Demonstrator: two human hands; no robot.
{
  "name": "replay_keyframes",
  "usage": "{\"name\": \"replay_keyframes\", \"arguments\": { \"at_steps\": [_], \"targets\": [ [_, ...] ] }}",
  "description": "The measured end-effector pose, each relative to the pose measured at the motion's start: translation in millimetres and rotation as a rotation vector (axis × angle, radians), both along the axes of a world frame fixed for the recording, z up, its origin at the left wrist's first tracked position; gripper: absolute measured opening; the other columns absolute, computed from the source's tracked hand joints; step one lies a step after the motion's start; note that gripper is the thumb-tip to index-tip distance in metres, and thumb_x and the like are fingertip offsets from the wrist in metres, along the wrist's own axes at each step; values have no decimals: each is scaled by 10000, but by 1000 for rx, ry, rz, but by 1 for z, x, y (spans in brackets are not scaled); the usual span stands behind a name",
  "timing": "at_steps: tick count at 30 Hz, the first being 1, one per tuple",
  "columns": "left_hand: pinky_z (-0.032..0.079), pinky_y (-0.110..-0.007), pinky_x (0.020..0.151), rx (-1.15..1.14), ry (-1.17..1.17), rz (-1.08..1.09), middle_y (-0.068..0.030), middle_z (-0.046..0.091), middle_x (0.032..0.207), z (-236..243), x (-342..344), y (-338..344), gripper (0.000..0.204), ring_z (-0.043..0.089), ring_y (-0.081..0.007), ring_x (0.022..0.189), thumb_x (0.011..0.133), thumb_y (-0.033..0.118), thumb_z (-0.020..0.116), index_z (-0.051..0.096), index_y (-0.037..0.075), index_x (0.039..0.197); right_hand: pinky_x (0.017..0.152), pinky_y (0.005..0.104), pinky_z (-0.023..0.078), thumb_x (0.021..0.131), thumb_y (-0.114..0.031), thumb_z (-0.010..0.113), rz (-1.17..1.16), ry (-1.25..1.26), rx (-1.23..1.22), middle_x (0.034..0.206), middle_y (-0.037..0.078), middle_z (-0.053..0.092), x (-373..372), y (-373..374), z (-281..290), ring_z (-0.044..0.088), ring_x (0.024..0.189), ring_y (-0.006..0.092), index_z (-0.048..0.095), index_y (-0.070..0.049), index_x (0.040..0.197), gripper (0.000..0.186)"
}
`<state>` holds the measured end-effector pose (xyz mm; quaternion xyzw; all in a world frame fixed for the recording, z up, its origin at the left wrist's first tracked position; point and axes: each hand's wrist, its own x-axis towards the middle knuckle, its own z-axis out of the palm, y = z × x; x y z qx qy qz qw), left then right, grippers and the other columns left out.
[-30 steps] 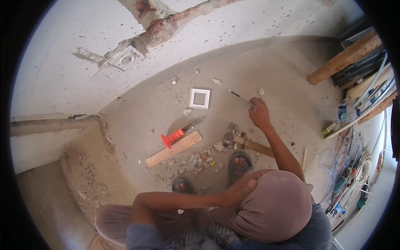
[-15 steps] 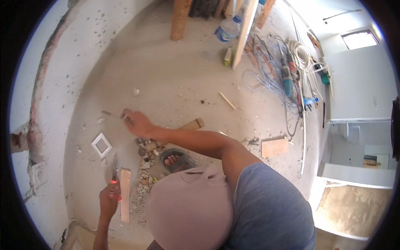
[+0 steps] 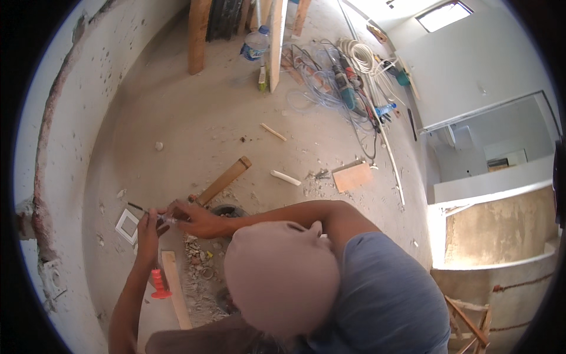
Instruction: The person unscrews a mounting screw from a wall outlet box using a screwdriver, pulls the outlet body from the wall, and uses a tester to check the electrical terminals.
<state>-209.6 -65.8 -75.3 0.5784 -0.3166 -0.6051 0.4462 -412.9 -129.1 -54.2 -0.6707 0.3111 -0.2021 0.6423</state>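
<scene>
My left hand (image 3: 150, 233) and my right hand (image 3: 194, 219) meet at a slim screwdriver (image 3: 135, 206) with a dark shaft and clear handle, fingers closed on it. A white square frame (image 3: 135, 233) lies just left of my left hand. Below it, a red-gripped chisel (image 3: 159, 286) lies beside a pale wood strip (image 3: 175, 295), partly behind my left arm. A wooden handle (image 3: 224, 180) extends beyond my right hand, its other end hidden. Broken rubble (image 3: 194, 259) is scattered between the strip and my knee.
A chipped white wall (image 3: 71, 130) runs along the left. Timber posts (image 3: 197, 35) and a water bottle (image 3: 254, 47) stand ahead. Cables (image 3: 359, 56), a drill (image 3: 345, 88), white pipe and an orange board (image 3: 352, 177) lie to the right, before a low opening (image 3: 471, 147).
The view has swung right. My left hand has gone from my knee, past the chisel's grip, up to the screwdriver in my right hand.
</scene>
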Motion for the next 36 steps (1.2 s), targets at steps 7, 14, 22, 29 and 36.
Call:
{"name": "replay_keyframes", "arguments": {
  "at_steps": [7, 14, 22, 29, 36],
  "targets": [
    [382, -248, 466, -38, -257, -25, 26, 454, 632, 25, 63, -4, 434, 446, -65, 521, 1060, 436, 407, 578, 42, 992, 705, 370, 504, 938, -219, 605, -64, 338, -362, 951, 143, 639, -93, -4, 19, 636, 851, 209, 579, -12, 1128, 282],
    [394, -251, 470, 231, -464, -135, -42, 534, 792, -44, 105, 111, 363, 480, -94, 542, 990, 238, 524, 514, 16, 1276, 689, 380, 503, 936, -267, 623, 55, 1027, 32, 894, 160, 646, -271, -44, 32, 647, 805, 242, 631, -11, 1034, 274],
    [382, -231, 401, 555, -395, -8, -34, 528, 737, 43, 50, 52, 471, 469, -91, 481, 976, 144, 464, 419, 197, 1443, 665, 416, 494, 923, -382, 649, -587, 830, -502, 772, 194, 640, -411, -184, -57, 651, 731, 347, 675, -8, 745, 414],
    [395, -262, 401, 776, -743, -170, -19, 517, 643, 36, 36, -61, 218, 467, -103, 462, 957, 184, 552, 536, 56, 1133, 827, 458, 515, 821, -228, 688, -1049, 1272, -635, 1067, 168, 621, -796, -290, -109, 638, 958, 358, 666, -84, 972, 210],
    [468, -327, 432, 797, -952, -314, -68, 553, 636, 94, -36, -147, 194, 548, -165, 498, 943, 211, 583, 532, 25, 959, 1031, 517, 452, 860, -319, 621, -1272, 1532, -117, 1434, 206, 442, -953, -351, -118, 470, 1313, 386, 469, -172, 1427, 606]
  ]
}}
